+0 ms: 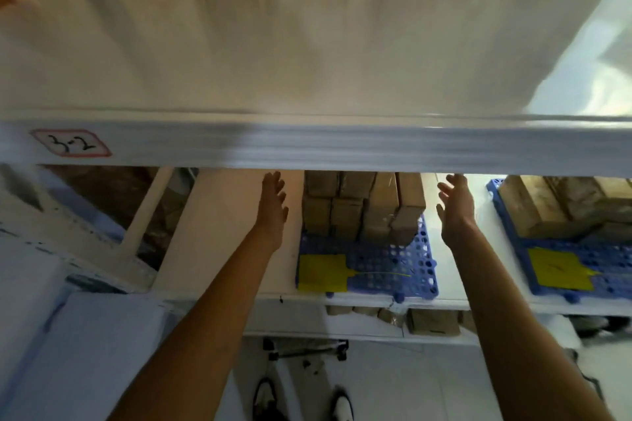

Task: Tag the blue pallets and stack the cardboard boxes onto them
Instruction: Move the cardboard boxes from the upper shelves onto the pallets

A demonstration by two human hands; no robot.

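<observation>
Open hands [273, 202] flanking stacked boxes [364, 207]

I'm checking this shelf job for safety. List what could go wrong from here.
1. The cardboard boxes stand crowded at the back of the blue pallet; the tall ones on the right might tip if squeezed unevenly by the left hand and right hand, both open either side.
2. The upper shelf beam hangs low over the reach; knuckles or head could knock it.
3. The yellow tag lies loose-looking at the pallet's front and could get dragged off.
</observation>
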